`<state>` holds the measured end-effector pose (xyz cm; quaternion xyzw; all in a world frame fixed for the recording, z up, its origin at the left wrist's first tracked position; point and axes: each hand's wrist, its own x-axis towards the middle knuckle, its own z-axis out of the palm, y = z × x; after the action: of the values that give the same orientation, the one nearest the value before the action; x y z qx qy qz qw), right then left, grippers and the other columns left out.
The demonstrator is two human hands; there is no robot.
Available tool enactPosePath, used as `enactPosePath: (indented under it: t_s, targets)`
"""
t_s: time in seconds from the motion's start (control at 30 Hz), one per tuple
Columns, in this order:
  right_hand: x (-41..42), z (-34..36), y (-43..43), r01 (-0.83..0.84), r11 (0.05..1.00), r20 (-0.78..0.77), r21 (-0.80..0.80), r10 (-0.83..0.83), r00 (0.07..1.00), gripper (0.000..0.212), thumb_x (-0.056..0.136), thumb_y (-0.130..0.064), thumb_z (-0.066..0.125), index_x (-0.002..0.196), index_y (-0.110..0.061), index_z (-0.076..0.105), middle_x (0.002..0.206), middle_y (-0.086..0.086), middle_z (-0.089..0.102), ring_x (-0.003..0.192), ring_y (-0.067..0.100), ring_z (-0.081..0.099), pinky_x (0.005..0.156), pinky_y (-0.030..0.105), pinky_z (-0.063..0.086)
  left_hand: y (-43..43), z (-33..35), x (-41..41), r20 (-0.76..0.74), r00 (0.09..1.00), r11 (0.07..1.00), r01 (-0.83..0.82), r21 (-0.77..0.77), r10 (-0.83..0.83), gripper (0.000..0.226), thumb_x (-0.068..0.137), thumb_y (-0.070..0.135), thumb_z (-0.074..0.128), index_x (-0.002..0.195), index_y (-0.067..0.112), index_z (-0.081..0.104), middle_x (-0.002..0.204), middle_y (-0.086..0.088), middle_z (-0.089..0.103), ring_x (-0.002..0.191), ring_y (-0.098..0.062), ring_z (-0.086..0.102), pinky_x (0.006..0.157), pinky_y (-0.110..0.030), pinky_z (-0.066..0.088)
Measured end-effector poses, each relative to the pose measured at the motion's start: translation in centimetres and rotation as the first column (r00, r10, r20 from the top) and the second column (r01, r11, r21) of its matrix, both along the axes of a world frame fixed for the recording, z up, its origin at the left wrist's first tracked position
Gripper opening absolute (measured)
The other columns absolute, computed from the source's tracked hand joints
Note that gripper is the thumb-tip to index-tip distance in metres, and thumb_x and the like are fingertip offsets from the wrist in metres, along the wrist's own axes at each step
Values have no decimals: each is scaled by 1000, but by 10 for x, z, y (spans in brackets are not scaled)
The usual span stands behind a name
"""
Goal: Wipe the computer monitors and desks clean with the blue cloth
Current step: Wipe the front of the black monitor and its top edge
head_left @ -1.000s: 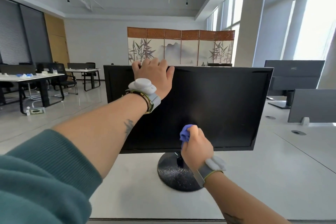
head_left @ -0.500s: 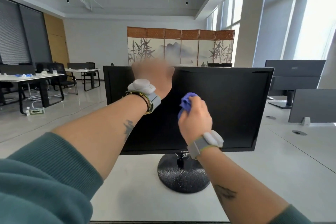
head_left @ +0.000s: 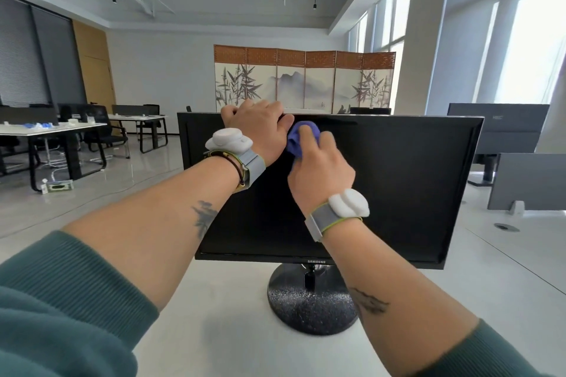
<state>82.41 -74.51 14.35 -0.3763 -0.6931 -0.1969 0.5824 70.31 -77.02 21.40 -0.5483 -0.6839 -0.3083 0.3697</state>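
Blue cloth [head_left: 301,135], bunched into a soft wad, is pressed against the upper part of the black flat-screen monitor [head_left: 398,187], just below its top edge and left of the screen's middle. The right hand [head_left: 321,168] has its fingers [head_left: 309,138] curled closed around the wad, with only a rounded lump showing above the knuckles, so no long axis can be told. The left hand [head_left: 257,128] touches the cloth's left side; its fingers hook over the monitor's top edge, gripping it. Both wrists carry grey straps with white pods. The monitor stands upright, facing the person, on a round black speckled base [head_left: 309,306] set on the white worktop [head_left: 220,330], near its left edge.
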Motion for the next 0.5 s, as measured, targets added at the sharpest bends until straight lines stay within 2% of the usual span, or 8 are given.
enactPosePath:
  t_s: [0.07,0.13,0.3,0.43,0.5]
  targets:
    - [-1,-12,2,29,996,172,90,-44,984,54,75,-17,65,128,-16,63,87,9,55,53,28,49,48,28,26,0,-1,-2,2,1000,1000,-1,11,1,27,102,47,35,85,28,43,88,9,50,90,-21,43,82,-40,22]
    - [13,-28,8,65,987,260,149,-103,960,55,78,-16,62,132,-17,62,85,8,54,52,27,47,48,29,25,1,-2,-2,3,1000,1000,2,30,-2,29,103,44,33,82,26,43,85,9,51,88,-21,44,83,-41,24]
    - [28,-7,17,160,986,80,37,-163,983,57,77,-16,67,133,-13,60,88,11,56,56,29,52,47,27,28,1,1,8,58,998,1000,16,27,-17,38,101,44,24,76,24,44,79,8,50,85,-22,47,85,-43,30]
    - [1,-11,9,73,989,224,129,-101,969,59,77,-15,52,135,-14,59,88,11,54,54,30,48,48,30,23,-5,2,7,73,997,1000,22,1,-22,48,94,57,8,83,29,45,87,11,50,87,-18,41,91,-46,31]
    - [6,-22,7,54,988,304,145,-96,948,59,76,-13,55,135,-16,60,84,8,52,53,28,45,49,31,23,-7,2,8,67,997,1000,25,1,-25,48,93,59,7,82,30,44,86,10,51,87,-20,43,90,-47,31]
